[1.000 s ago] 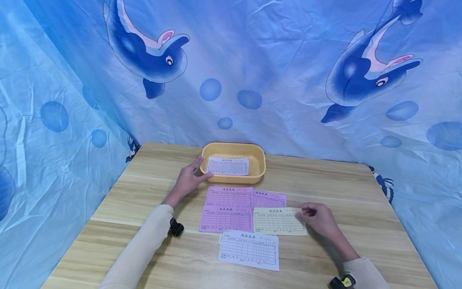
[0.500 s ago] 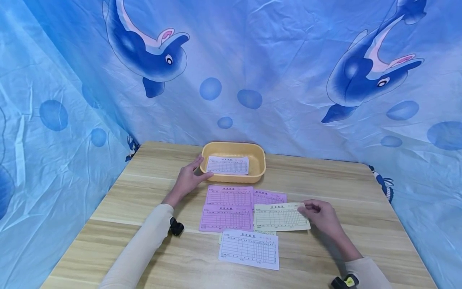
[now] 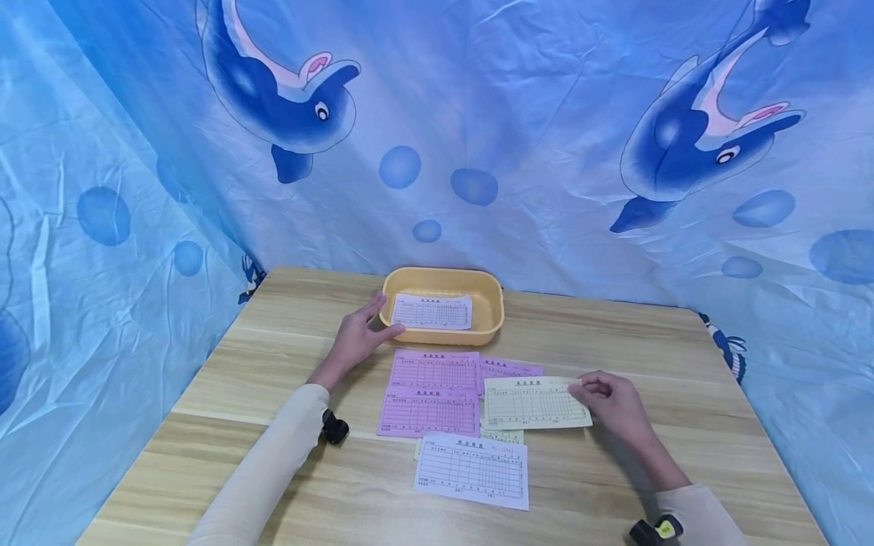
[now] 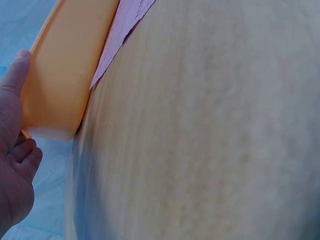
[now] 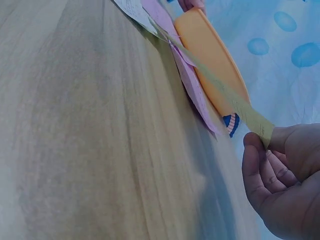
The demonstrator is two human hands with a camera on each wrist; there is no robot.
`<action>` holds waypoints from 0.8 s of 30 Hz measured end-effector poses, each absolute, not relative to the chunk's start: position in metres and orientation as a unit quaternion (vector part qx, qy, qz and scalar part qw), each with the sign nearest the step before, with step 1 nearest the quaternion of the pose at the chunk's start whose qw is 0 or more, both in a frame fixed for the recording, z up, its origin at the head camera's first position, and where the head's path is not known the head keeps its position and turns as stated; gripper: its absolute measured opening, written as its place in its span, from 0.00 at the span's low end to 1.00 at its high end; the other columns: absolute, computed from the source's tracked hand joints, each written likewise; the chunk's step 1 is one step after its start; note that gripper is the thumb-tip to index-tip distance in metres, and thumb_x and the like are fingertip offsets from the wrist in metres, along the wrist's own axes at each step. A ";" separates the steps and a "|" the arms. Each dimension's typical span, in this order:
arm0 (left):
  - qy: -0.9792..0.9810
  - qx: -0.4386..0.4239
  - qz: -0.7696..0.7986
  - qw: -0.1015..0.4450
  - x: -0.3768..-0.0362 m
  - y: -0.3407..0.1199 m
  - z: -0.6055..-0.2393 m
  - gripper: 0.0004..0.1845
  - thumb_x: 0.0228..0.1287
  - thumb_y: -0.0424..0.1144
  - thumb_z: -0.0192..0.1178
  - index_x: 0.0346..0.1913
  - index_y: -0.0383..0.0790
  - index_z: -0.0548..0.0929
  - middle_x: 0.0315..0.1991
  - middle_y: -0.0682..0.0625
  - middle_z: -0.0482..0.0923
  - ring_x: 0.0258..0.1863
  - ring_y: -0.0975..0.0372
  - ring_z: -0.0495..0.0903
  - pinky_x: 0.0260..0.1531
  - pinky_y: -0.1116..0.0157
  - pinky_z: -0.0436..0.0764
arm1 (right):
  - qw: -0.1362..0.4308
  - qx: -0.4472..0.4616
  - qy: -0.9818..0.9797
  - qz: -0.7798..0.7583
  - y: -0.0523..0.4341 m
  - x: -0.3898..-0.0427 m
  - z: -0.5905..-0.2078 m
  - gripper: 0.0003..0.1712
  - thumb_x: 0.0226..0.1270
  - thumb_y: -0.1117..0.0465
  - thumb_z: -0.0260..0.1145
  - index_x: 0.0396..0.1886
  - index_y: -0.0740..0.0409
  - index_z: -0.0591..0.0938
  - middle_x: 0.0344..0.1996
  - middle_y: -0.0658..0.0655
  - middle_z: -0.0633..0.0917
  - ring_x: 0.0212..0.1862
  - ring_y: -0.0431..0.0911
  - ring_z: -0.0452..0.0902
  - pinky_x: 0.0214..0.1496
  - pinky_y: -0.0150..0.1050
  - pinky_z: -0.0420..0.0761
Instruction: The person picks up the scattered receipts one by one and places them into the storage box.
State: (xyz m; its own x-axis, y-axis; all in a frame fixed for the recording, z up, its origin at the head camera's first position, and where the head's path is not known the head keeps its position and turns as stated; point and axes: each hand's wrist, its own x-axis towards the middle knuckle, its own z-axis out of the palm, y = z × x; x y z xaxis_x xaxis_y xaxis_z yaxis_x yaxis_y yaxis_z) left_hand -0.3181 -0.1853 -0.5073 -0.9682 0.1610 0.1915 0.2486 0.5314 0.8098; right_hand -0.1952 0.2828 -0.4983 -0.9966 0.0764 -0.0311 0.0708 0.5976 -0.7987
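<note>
At the right, my right hand (image 3: 614, 402) pinches the right edge of a pale yellow-green receipt slip (image 3: 536, 406) between thumb and fingers. The right wrist view shows that slip (image 5: 230, 95) raised off the table. My left hand (image 3: 358, 334) holds the left end of a yellow plastic basin (image 3: 447, 337), thumb on its front rim and fingers along its side. A white receipt slip (image 3: 433, 312) lies inside the basin. Pink slips (image 3: 429, 412) lie in front of it, partly overlapping. Nearest me is another white slip (image 3: 471, 472), over a mostly hidden green one.
The wooden table (image 3: 293, 485) carries everything. A blue dolphin-print curtain (image 3: 546, 152) hangs right behind its far edge and along the left and right sides. Another green slip (image 3: 504, 437) shows partly beneath the raised one.
My right hand has lifted the yellow-green slip and moved it slightly up and right, uncovering part of a green slip beneath. My left hand stays on the basin.
</note>
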 end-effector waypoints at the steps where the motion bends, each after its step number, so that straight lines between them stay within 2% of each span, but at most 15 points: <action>1: -0.874 -0.116 -0.470 0.046 -0.318 -0.185 -0.507 0.55 0.55 0.67 0.71 0.77 0.36 0.64 0.80 0.45 0.55 0.79 0.53 0.55 0.78 0.51 0.58 | 0.005 -0.043 -0.894 0.446 0.283 -0.196 -0.498 0.17 0.69 0.52 0.73 0.44 0.63 0.85 0.32 0.53 0.89 0.32 0.37 0.79 0.29 0.30 0.78; 9: -0.872 -0.118 -0.473 0.046 -0.319 -0.187 -0.509 0.55 0.55 0.67 0.70 0.77 0.37 0.63 0.80 0.45 0.55 0.80 0.53 0.55 0.78 0.51 0.58 | 0.012 -0.037 -0.892 0.451 0.285 -0.201 -0.491 0.18 0.71 0.52 0.71 0.45 0.63 0.83 0.31 0.53 0.90 0.30 0.37 0.74 0.30 0.29 0.74; 24: -0.877 -0.116 -0.463 0.050 -0.319 -0.185 -0.510 0.54 0.56 0.66 0.70 0.77 0.36 0.64 0.80 0.44 0.56 0.79 0.54 0.55 0.78 0.52 0.59 | 0.031 -0.059 -0.883 0.465 0.278 -0.213 -0.473 0.23 0.69 0.47 0.71 0.47 0.63 0.83 0.34 0.53 0.89 0.34 0.38 0.79 0.33 0.29 0.78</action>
State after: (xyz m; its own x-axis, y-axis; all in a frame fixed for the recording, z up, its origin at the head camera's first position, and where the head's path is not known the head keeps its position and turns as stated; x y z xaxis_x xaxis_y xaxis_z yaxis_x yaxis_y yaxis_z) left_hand -0.3193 -0.1855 -0.5095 -0.9681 0.1570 0.1955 0.2500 0.5443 0.8008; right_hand -0.2126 0.2781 -0.4731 -0.9912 0.1327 -0.0011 0.0758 0.5598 -0.8252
